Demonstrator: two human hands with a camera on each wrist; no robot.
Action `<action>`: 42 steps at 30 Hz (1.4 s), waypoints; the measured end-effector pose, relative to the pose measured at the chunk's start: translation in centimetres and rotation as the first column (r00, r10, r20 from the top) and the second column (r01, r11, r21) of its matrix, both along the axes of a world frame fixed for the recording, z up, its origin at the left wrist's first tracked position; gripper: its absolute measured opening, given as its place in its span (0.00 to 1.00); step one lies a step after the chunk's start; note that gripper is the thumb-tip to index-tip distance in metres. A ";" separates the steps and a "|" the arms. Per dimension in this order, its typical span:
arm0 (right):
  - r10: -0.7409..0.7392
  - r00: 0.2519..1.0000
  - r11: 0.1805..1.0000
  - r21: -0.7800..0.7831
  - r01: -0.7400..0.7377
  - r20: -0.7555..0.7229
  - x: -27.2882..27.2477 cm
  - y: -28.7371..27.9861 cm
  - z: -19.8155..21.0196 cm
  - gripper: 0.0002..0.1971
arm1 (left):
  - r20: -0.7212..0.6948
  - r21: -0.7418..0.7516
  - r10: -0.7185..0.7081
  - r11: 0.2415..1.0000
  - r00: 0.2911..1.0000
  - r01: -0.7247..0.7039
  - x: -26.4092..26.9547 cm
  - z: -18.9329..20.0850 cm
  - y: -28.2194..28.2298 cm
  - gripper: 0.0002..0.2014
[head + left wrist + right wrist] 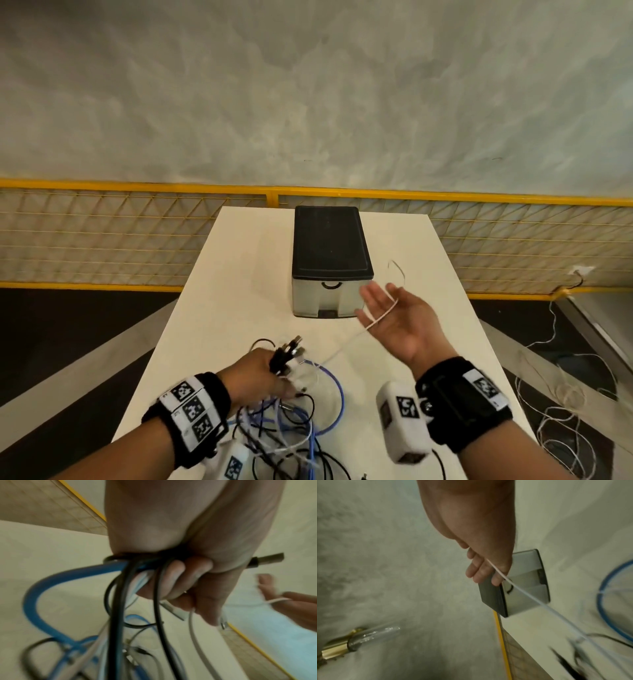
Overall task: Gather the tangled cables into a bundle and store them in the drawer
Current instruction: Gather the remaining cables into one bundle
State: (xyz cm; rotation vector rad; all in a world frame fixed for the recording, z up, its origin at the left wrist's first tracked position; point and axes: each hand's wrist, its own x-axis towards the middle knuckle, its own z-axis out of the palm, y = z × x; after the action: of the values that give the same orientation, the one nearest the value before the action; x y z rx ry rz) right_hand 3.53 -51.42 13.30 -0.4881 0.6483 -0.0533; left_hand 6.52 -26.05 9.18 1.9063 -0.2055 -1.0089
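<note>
My left hand [260, 371] grips a bunch of black, white and blue cables [294, 421] near the table's front, plug ends [291, 349] sticking up out of the fist. In the left wrist view the fingers [175, 574] curl tight round the cables [120, 601]. My right hand [394, 318] is raised, palm up, fingers straight, in front of the drawer unit [329, 260]. A thin white cable [380, 317] lies across its fingers and runs taut down to the bunch; its free end curls above the hand. The drawer [329, 298] is closed.
The white table [239, 274] has the drawer unit at its far middle. A yellow mesh fence [137, 236] runs behind the table. Loose white cords [561, 411] lie on the floor at the right.
</note>
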 end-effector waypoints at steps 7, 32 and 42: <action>-0.231 0.963 0.970 -0.105 0.217 -0.139 -0.2 -4.7 -1.0 0.14 | -0.078 0.106 0.182 0.979 0.980 -0.173 0.7 -2.0 5.9 0.12; 0.693 0.695 0.374 -0.919 -0.121 0.191 -1.7 5.4 10.1 0.20 | 0.390 -0.481 0.137 0.873 0.911 0.074 1.5 19.0 -6.0 0.17; 0.641 0.766 -0.069 -0.991 0.118 0.047 -1.7 8.8 9.2 0.10 | 0.353 -0.411 0.094 0.909 0.931 0.064 2.1 18.3 -4.2 0.20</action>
State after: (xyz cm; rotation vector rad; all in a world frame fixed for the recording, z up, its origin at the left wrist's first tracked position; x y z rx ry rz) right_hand 1.79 -42.65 22.47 -2.0587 -0.2883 -0.2656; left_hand 8.62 -30.26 27.45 1.6748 -0.5762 -0.5303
